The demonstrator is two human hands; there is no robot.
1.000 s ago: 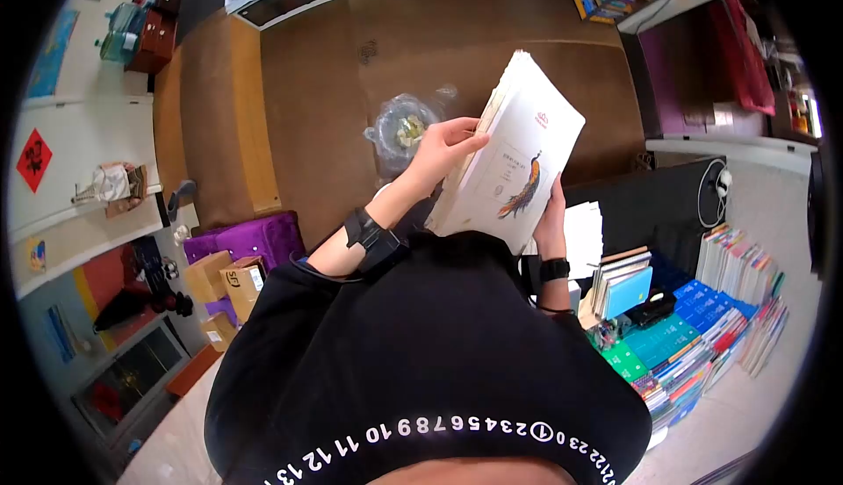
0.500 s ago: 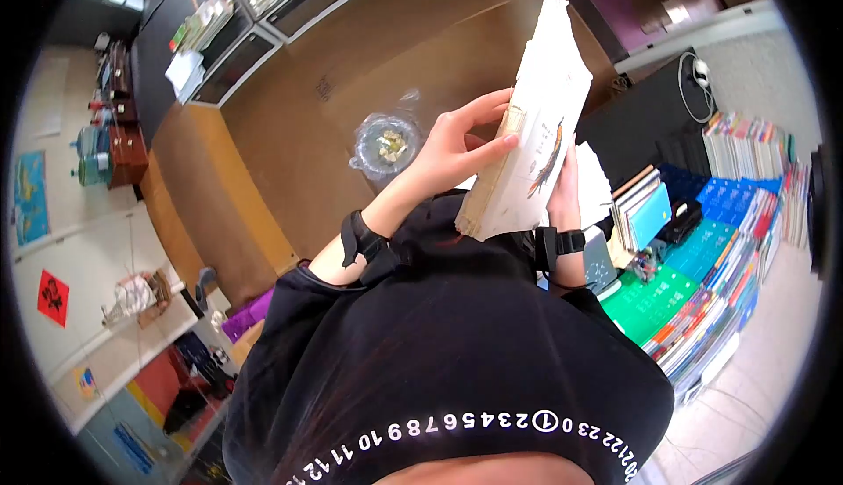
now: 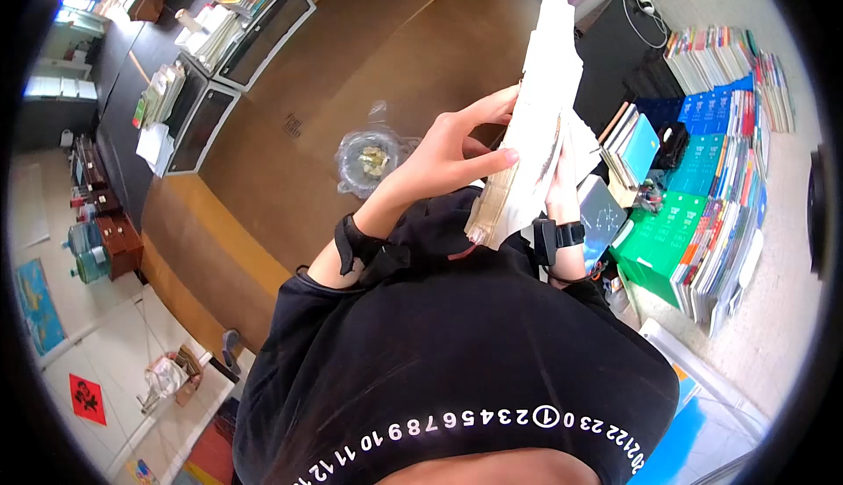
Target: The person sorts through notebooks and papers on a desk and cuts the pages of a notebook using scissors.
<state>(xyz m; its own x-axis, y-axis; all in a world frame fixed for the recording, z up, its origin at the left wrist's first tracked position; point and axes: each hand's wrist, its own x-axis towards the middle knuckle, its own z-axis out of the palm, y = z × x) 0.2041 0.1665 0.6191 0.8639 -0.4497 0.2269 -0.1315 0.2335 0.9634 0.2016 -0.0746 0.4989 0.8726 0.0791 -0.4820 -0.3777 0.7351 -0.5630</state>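
The left hand (image 3: 446, 155) and right hand (image 3: 565, 188) are clamping their fingers on the ragged-edged book (image 3: 536, 120), which could be slipping free should either grip weaken.

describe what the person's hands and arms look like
The left hand and right hand are ungloved. A black strap crosses the left wrist; a black band with a boxy module sits on the right. The black sleeves end short of both wrists.

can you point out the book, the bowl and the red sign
book (image 3: 534, 133), head view: on the middle of its white cover
bowl (image 3: 349, 163), head view: on the left of its clear wall
red sign (image 3: 87, 399), head view: on its middle
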